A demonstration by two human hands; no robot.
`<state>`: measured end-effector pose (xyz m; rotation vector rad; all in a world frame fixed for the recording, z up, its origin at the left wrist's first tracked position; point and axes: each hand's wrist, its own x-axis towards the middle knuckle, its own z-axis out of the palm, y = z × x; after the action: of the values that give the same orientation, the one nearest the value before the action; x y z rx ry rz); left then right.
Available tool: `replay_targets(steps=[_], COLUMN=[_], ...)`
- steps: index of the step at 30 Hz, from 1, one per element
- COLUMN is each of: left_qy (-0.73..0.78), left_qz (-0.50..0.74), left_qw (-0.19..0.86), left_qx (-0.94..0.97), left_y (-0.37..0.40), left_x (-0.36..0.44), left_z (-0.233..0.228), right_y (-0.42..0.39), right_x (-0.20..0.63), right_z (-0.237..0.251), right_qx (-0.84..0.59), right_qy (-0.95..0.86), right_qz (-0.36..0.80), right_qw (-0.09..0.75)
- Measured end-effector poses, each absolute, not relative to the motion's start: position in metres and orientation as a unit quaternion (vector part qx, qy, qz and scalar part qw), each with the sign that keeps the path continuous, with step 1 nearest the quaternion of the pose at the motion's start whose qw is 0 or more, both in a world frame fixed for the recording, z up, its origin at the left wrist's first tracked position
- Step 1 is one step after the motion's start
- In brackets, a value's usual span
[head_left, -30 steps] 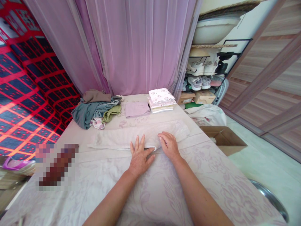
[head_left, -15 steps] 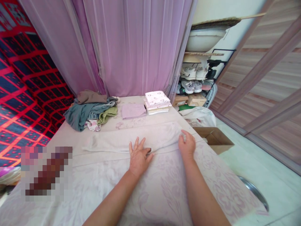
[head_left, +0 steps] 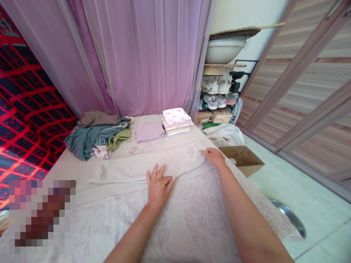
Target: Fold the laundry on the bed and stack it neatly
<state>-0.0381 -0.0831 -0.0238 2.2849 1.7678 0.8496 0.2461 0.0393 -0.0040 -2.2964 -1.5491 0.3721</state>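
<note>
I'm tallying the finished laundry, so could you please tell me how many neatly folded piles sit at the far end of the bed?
2: a single folded lilac cloth, and right of it a patterned folded stack. The unfolded heap could hide more.

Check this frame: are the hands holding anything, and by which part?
Nothing is lifted. The left hand presses flat on the white cloth's near edge; the right hand is at its right end, grip unclear.

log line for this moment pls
left hand flat on white cloth | right hand at its right end | clothes pile behind
</note>
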Motion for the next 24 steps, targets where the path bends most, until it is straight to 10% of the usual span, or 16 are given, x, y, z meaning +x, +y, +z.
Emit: replay_targets(steps=[24], left_qy=[0.568], left_qz=[0.252], left_qw=[0.105], left_qx=[0.776], left_y=[-0.086], left_x=[-0.043], left_z=[-0.025], right_y=[0.01], right_x=[0.255], right_z=[-0.029], right_qx=[-0.806], right_qy=[-0.475], right_qz=[0.141], right_qw=[0.325])
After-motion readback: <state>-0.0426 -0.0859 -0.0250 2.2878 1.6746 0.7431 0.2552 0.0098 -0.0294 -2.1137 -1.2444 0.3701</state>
